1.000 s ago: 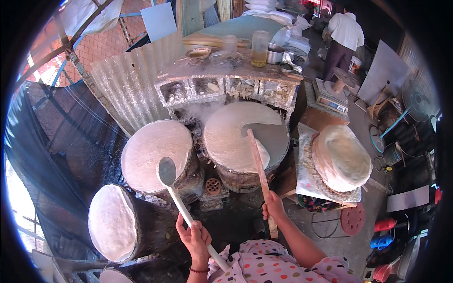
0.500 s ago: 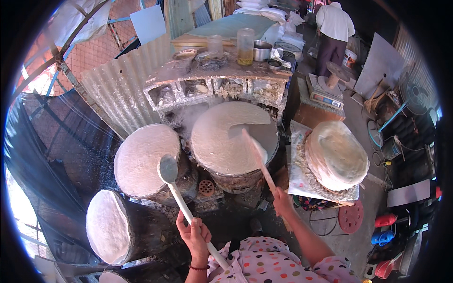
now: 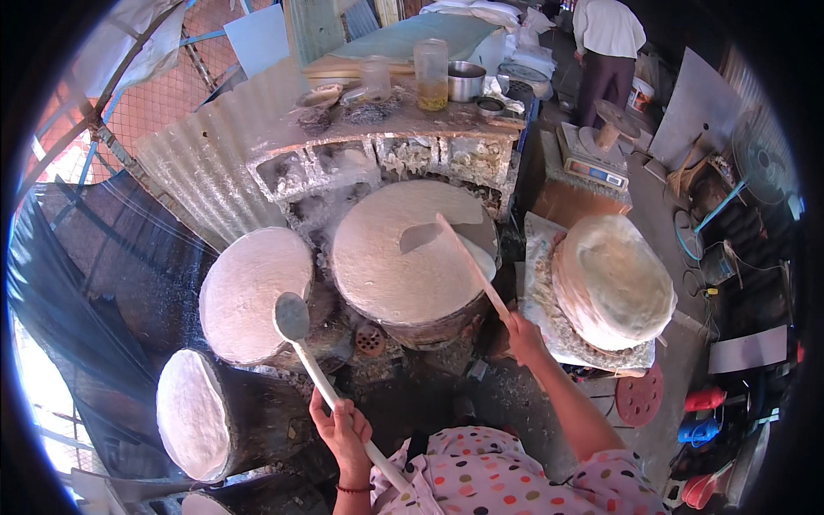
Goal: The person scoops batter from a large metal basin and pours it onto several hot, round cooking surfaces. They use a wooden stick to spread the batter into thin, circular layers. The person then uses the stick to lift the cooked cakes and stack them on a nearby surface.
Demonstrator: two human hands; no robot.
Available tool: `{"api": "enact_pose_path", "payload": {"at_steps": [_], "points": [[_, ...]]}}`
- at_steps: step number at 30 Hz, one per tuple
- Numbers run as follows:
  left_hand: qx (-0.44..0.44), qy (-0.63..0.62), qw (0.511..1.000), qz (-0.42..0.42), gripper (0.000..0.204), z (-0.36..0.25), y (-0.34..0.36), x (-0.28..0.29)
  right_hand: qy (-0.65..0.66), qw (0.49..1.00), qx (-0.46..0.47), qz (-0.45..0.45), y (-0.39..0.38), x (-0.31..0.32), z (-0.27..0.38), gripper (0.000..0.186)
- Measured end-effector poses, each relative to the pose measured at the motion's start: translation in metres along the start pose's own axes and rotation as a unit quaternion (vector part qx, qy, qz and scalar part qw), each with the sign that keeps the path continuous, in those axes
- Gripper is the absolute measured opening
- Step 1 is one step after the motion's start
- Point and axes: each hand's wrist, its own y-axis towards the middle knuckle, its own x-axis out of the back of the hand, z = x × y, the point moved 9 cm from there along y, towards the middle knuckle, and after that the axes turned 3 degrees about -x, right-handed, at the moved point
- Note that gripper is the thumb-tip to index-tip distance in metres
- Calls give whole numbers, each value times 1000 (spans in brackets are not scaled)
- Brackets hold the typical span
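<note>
My left hand (image 3: 342, 433) is closed around the long pale handle of a ladle (image 3: 292, 316). Its round grey bowl hangs over the near edge of the left griddle (image 3: 249, 287), which is coated with a pale layer. In my right hand (image 3: 525, 337) is a long, flat wooden stick (image 3: 472, 266). The stick slants up and left across the right side of the large middle griddle (image 3: 403, 300). A thin pale sheet (image 3: 378, 240) covers most of that griddle; a darker grey patch shows by the stick's tip. Whether the tip touches the sheet, I cannot tell.
On the right, a stack of pale round sheets (image 3: 611, 279) rests on a board. A tilted pale-topped drum (image 3: 193, 416) stands at lower left. Behind the griddles, a block counter holds a jar (image 3: 431, 73) and metal pot (image 3: 464, 83). Farther back are a scale (image 3: 592, 159) and another person (image 3: 608, 51).
The stick has turned more edge-on, its tip slightly farther up over the griddle. The grey patch by the tip looks different in shape. The ladle has shifted a little left; the whole view moved slightly.
</note>
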Motion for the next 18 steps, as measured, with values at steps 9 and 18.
{"api": "enact_pose_path", "payload": {"at_steps": [9, 18], "points": [[-11, 14, 999, -29, 44, 6, 3, -12, -173, 965, 196, -32, -4, 9, -22, 19], [-27, 23, 998, -59, 45, 5, 2, -30, -153, 945, 261, -122, 127, 53, 20, 21]]}}
